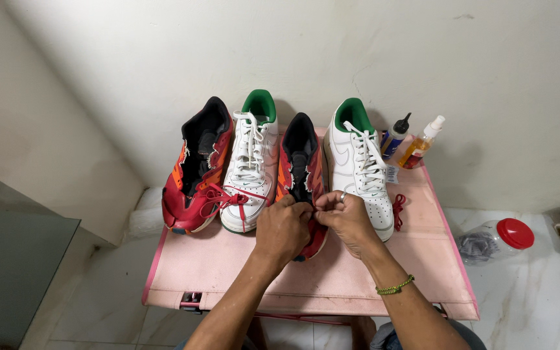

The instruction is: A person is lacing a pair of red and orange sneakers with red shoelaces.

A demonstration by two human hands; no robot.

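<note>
Both hands meet at centre of the frame, on the toe end of the second red shoe [301, 170]. The left hand [282, 228] has fingers curled together and seems pinched on the shoe's front or on a lace there; the right hand [348, 217] pinches w/ thumb and fingertips closed, close against the left one, almost touching. What exactly is between the fingers I cannot tell, it is hidden by the knuckles. Hands are so near each other probably bc the work is small and needs two grips at one spot. This shoe has no lace visible in its eyelets and its mouth stands open, toe toward the person. At left the other red shoe [197, 170] already carries a red lace [228, 198], loose ends falling over its neighbour, a white shoe with green lining [250, 165]. A second white shoe [359, 165] stands just right of the hands. A spare red lace [398, 211] lies beside it, at right centre. All four sit in a row on a pink cloth-covered table [228, 272], heels to the wall. Two small bottles [409, 142] stand at the back right corner; a clear jar with red lid [497, 238] is on the floor, right edge.
</note>
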